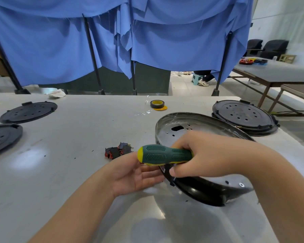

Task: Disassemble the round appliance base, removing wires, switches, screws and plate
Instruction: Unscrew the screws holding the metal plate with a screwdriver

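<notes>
Firmly, right hand (pixel 203 153) grips screwdriver (pixel 165 154) — left hand (pixel 139 174), open, steadies base (pixel 197 188).

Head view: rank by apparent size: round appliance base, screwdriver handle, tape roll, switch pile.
1. Round appliance base
2. Screwdriver handle
3. Switch pile and tape roll: look alike; the tape lies farther away, so unranked.

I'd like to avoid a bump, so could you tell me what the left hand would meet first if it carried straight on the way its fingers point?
Probably the black rim of the round appliance base: the left hand lies open, its fingers pointing right, apparently almost touching it, though depth is unclear.
</notes>
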Motion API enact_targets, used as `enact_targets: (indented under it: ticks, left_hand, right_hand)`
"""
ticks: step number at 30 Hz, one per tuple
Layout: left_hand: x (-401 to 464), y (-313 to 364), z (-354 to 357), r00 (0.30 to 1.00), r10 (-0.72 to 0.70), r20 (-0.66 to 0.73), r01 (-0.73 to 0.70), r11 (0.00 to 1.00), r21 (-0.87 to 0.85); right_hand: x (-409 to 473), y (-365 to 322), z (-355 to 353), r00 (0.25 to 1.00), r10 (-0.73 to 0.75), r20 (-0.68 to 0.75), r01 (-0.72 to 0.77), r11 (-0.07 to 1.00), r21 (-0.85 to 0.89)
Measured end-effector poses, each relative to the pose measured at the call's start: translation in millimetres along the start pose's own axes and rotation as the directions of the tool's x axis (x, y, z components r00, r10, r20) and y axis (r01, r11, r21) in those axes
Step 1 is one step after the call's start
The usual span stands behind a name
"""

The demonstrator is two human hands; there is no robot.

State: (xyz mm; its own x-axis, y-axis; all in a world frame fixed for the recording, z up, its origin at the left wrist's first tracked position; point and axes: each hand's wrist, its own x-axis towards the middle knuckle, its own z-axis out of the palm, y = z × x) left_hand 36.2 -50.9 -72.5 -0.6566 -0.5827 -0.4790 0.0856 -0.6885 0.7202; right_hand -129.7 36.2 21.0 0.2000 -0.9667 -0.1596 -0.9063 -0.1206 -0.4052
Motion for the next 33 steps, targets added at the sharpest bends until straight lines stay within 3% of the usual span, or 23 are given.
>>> enact_targets:
  ticks: [6,8,11,16,23,28,33]
  left_hand:
    - [0.0,1.8,-1.9,0.997,0.059,-0.048,-0.051,0.987,0.154]
    - [1.3,2.1,-3.2,0.996,0.042,-0.082,-0.027,0.985,0.173]
    - [2.9,3.1,-5.1,0.991,0.001,-0.133,0.021,0.986,0.166]
    - [2.6,3.8,-6.1,0.996,-0.059,-0.069,0.073,0.975,0.209]
    - [4.9,2.9,-8.3,0.997,-0.045,-0.056,0.056,0.977,0.207]
    - [4.9,2.9,-10.5,0.998,-0.052,-0.042,0.060,0.976,0.209]
    - [7.7,0.5,-11.9,0.999,-0.035,-0.037,0.043,0.968,0.247]
  right_hand:
    - [-0.8,10.3,-7.8,0.999,0.003,0.041,-0.006,0.998,0.063]
    - [-2.6,16.5,-14.5,1.000,0.004,-0.021,-0.001,0.993,0.119]
    - [-2.2,24.4,-21.5,0.981,0.068,-0.183,-0.003,0.943,0.333]
    - [1.9,28.9,-27.7,0.885,0.113,-0.451,0.139,0.861,0.489]
    - [-0.6,17.9,-30.4,0.706,0.154,-0.691,0.439,0.670,0.598]
    - [10.6,8.0,-18.0,0.712,0.175,-0.680,0.545,0.473,0.693]
    - [21.1,5.5,-4.4,0.741,0.149,-0.654,0.522,0.485,0.702]
